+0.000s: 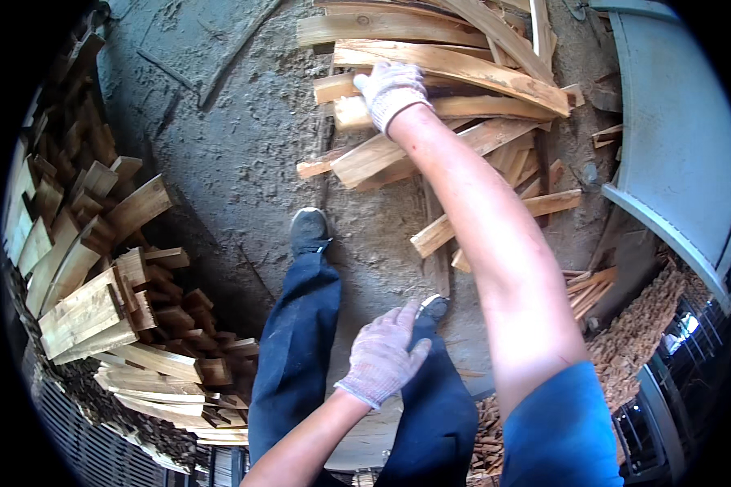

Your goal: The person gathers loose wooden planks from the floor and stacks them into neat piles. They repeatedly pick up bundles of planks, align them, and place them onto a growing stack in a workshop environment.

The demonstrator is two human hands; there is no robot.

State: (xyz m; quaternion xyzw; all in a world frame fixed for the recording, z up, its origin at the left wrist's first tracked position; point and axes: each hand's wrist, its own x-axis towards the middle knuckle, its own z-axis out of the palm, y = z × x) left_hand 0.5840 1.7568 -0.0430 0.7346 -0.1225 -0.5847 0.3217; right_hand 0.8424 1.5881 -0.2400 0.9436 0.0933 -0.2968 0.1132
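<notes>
Near the bottom centre, the gloved left hand point(382, 353) was over the right trouser leg point(434, 398), fingers extended, thumb spread. Stacked boards point(85, 321) filled the lower left. At upper centre, the gloved right hand point(392, 88) touched a rough-sawn plank point(471, 71) atop a loose lumber pile point(483, 107); whether it gripped, I couldn't tell.

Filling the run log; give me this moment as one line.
right hand: gloved, on plank in loose wood pile, grip unclear | left hand: gloved, open, over right trouser leg | left side: stacked wood
</notes>
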